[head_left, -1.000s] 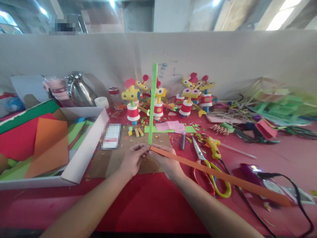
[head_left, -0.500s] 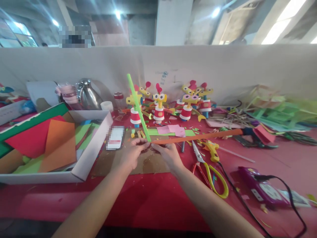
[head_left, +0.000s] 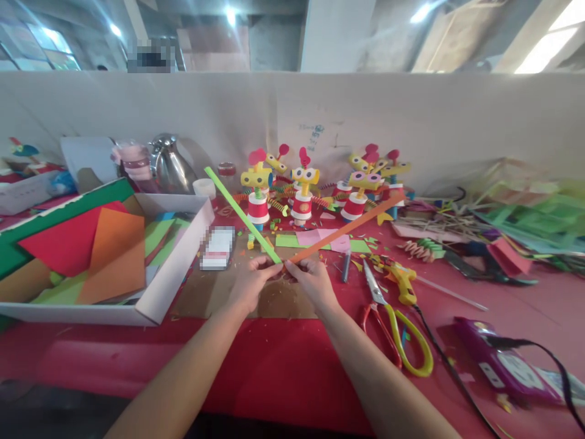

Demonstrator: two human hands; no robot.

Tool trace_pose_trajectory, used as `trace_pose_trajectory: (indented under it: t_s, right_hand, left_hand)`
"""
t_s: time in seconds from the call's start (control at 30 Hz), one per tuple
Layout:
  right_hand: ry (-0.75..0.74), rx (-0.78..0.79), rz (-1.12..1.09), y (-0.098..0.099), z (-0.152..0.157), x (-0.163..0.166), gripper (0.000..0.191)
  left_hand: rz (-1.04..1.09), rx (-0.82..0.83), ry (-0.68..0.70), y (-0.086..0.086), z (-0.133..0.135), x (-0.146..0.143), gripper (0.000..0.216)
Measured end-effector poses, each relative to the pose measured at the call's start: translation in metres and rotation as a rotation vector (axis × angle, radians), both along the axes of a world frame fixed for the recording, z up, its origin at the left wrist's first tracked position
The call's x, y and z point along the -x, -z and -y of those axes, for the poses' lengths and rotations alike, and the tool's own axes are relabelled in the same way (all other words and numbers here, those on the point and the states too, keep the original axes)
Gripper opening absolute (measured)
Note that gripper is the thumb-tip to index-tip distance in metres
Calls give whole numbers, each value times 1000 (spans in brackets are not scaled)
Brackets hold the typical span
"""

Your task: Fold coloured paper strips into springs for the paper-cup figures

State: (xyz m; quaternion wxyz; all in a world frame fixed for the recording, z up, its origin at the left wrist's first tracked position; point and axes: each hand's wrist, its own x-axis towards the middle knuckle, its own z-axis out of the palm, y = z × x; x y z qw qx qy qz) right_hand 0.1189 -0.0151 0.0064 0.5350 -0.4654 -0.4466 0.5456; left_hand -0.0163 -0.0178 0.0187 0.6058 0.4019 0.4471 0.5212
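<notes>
My left hand pinches the lower end of a light green paper strip, which slants up to the left. Between the thumb and fingers of my right hand is the near end of an orange paper strip, rising to the right. The two strip ends meet between my fingertips in a V; whether they are glued there I cannot tell. Both hands are above a brown cardboard sheet. Behind the strips stand several paper-cup figures with yellow heads and coiled paper arms.
At left is a white box of coloured paper, beside a phone. To the right lie scissors, a yellow glue gun with a black cord and a purple device. A steel jug stands behind.
The green strip has tipped further left. The orange strip, nearly level before, now slopes upward. My hands stay pinched together, and the whole view has shifted slightly.
</notes>
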Motion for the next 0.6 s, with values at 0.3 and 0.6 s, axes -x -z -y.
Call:
trace_pose_trajectory:
  t_s: [0.3,0.6]
  right_hand:
    - [-38,-53,-8,1,2,-3,35]
    - [25,-162,138,3,3,-2,20]
  left_hand:
    - [56,-47,-56,9,-4,-1,20]
    - [127,-3,-8,8,-2,-3,22]
